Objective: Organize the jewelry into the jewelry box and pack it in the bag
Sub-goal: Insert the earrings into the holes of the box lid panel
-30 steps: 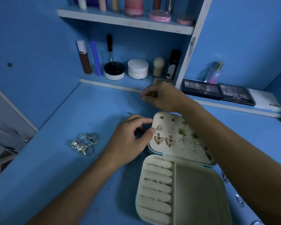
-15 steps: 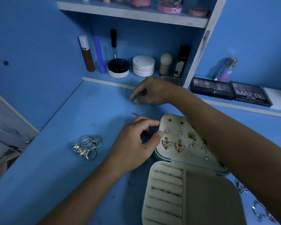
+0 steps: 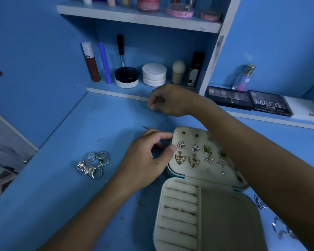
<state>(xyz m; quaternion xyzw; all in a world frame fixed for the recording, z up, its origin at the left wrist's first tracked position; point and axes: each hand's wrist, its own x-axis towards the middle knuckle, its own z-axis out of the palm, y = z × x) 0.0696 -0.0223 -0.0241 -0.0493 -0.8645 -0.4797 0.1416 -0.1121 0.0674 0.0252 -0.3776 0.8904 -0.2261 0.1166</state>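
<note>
Your left hand (image 3: pixel 149 158) pinches the box (image 3: pixel 205 178) lid's left edge; your right hand (image 3: pixel 169 101) pinches something tiny, can't tell what, beyond the lid. The rings (image 3: pixel 94 164) lie on the desk (image 3: pixel 62 196) left of the box, nearest your left.

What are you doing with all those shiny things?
A person is putting jewelry away in an open cream jewelry box. Its earring panel already holds triangle, butterfly and starfish earrings. The left hand grips the panel's edge. The right hand reaches across to the back of the blue desk, fingertips pinched together; what they hold is too small to tell. A pile of silver rings waits on the desk, and the box's ring slots are empty.
</note>
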